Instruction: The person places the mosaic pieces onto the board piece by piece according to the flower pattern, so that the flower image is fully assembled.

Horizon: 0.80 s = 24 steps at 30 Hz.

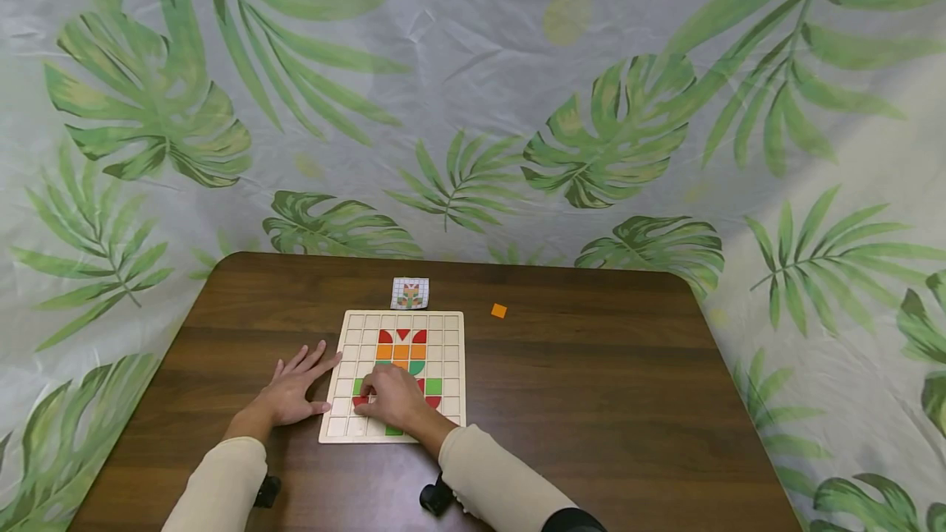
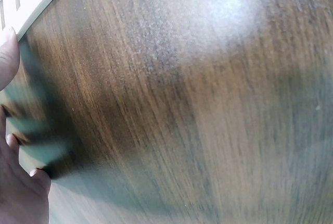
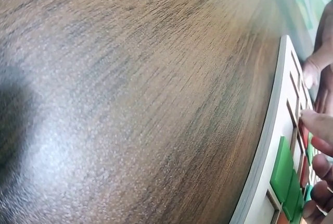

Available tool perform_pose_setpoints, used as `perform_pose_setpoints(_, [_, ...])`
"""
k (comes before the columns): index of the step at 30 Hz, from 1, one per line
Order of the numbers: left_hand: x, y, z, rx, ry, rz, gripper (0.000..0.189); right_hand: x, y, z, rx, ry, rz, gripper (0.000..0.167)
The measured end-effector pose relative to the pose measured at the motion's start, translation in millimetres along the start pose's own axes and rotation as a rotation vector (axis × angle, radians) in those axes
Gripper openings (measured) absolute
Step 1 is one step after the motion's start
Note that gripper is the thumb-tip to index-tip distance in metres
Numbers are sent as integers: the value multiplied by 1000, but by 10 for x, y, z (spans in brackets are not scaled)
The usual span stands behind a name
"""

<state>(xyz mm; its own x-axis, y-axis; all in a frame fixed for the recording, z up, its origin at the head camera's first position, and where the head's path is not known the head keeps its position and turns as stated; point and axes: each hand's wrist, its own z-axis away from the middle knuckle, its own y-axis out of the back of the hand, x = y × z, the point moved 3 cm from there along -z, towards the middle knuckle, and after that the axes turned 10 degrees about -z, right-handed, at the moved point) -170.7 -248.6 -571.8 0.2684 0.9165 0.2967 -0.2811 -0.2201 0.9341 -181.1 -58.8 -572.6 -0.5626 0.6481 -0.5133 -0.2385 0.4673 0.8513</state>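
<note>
My right hand (image 1: pixel 395 396) reaches over a pale wooden grid board (image 1: pixel 452 351), its thumb and index fingertips around a red piece (image 1: pixel 360 401) near the board's left side. In the right wrist view the thumb (image 3: pixel 316 123) and curled fingers show beside red and green pieces. Spread out on the table, my left hand (image 1: pixel 290 392) has its thumb and index fingertips at the board's left edge. Coloured tiles fill part of the grid: red shapes along the top, orange squares (image 1: pixel 401 350) below them, then green and red ones. My right hand hides the middle of the pattern.
Behind the board lies a small printed pattern card (image 1: pixel 410 294). A loose orange square tile (image 1: pixel 499 311) rests to the right of the card on the dark wooden table (image 1: pixel 591 384). A leaf-patterned cloth (image 1: pixel 473 105) hangs behind the table.
</note>
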Motion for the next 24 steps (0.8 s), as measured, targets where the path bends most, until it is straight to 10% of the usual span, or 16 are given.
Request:
perform_pose_setpoints(13, [27,2,9,3,-5,-7,79,106,120,46,47,-28,-146,17])
perform_pose_setpoints(24, [17,1,8,-7,11,5,82,898,591,83,244,-188,-267,11])
